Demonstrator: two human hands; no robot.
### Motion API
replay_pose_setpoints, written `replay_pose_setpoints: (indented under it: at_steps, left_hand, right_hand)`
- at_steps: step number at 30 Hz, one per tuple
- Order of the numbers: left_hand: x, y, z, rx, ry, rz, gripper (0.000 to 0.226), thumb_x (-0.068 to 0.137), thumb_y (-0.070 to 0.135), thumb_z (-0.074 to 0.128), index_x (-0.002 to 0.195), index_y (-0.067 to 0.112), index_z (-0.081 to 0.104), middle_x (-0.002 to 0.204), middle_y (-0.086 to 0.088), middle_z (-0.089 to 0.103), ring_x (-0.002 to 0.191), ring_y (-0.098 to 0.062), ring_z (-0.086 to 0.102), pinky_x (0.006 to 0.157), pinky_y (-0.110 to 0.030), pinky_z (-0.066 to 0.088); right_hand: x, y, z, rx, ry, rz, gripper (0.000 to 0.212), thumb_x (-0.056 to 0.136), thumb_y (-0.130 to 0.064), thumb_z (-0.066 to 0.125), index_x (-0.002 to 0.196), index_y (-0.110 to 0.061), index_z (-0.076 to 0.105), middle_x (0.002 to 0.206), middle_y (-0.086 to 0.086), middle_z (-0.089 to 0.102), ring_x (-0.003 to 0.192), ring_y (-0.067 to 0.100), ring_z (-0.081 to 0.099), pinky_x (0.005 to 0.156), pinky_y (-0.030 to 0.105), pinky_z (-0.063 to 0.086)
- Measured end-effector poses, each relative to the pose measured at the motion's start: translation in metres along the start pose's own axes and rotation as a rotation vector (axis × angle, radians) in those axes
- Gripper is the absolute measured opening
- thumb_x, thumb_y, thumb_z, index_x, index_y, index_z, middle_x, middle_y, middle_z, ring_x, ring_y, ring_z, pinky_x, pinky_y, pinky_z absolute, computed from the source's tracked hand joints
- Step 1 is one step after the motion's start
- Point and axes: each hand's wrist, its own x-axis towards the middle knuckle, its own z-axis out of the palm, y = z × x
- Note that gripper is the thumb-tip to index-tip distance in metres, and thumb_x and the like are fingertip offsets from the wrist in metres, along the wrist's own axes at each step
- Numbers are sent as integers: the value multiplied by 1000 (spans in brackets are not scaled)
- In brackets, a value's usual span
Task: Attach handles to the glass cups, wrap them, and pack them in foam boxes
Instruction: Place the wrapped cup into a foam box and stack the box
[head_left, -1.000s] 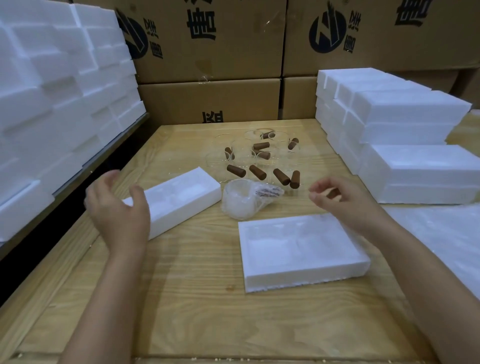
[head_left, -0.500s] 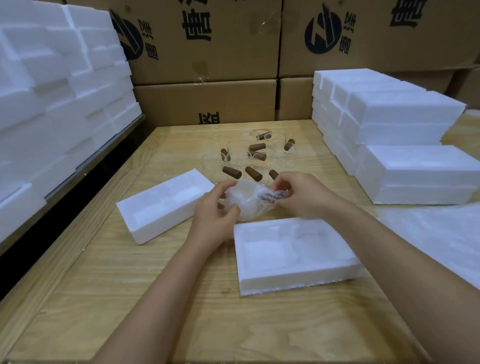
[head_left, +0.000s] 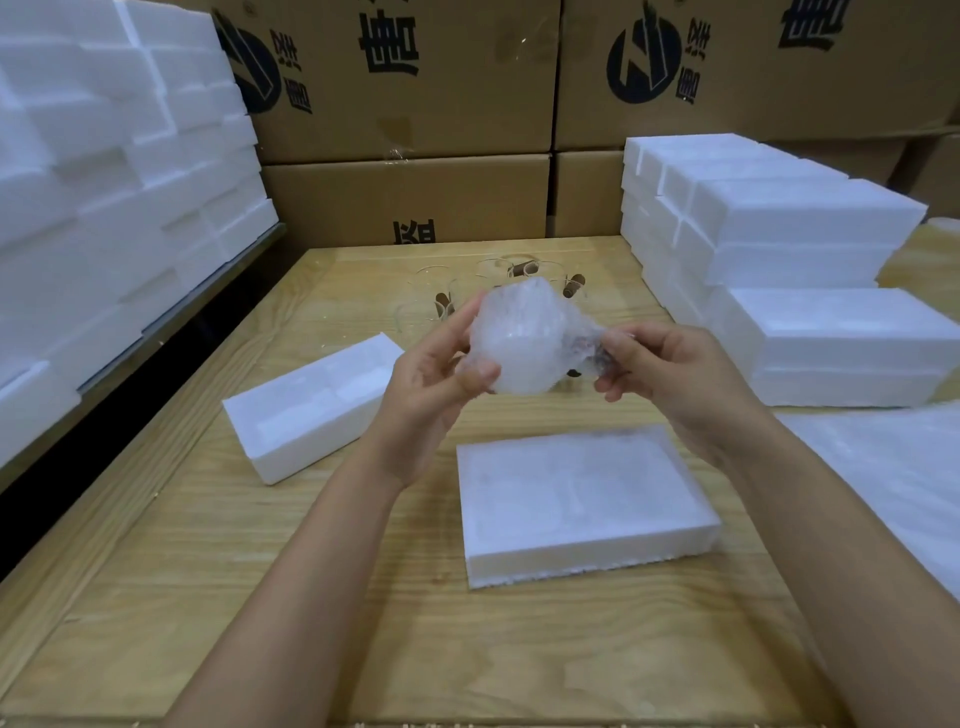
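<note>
dim, soft light; blurry, edges bowed outward.

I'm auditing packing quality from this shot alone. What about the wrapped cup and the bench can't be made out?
Head view, the only one:
Handle of the wrapped cup: covered by wrap and fingers of the right hand; attachment unclear.
The glass cups behind: partly hidden by the wrapped cup and the left hand; count uncertain.
Recess of the near foam box: blurred, white on white.
The white sheets at right: cut off by the frame edge.
</note>
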Motion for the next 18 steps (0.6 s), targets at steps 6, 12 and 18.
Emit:
replay_pose_setpoints:
  at_steps: [6, 12, 18]
  left_hand:
    - [-3, -7, 2, -83, 94, -48, 38, 83, 32, 68, 117, 17, 64, 102, 1, 72, 77, -13, 63, 69, -23, 54]
    - [-8, -11, 4, -43, 125, -146, 42, 79, 34, 59, 117, 16, 63, 85, 3, 73, 64, -15, 67, 54, -22, 52]
    - [-11, -9, 6, -83, 82, -174, 43, 80, 38, 57, 123, 32, 58, 103, 10, 73, 78, -18, 71, 53, -24, 55]
  right_hand:
    - [-8, 1, 4, 30, 71, 110, 27, 94, -22, 55, 76, -6, 66, 53, 2, 63, 45, 10, 55, 45, 17, 45]
    - [-13, 8, 7, 71, 92, 175, 27, 93, -23, 57, 71, -9, 64, 51, 4, 61, 41, 13, 52, 40, 19, 43]
    - [-17, 11, 7, 83, 82, 141, 23, 92, -20, 57, 77, -6, 66, 55, 4, 64, 47, 11, 57, 47, 18, 48]
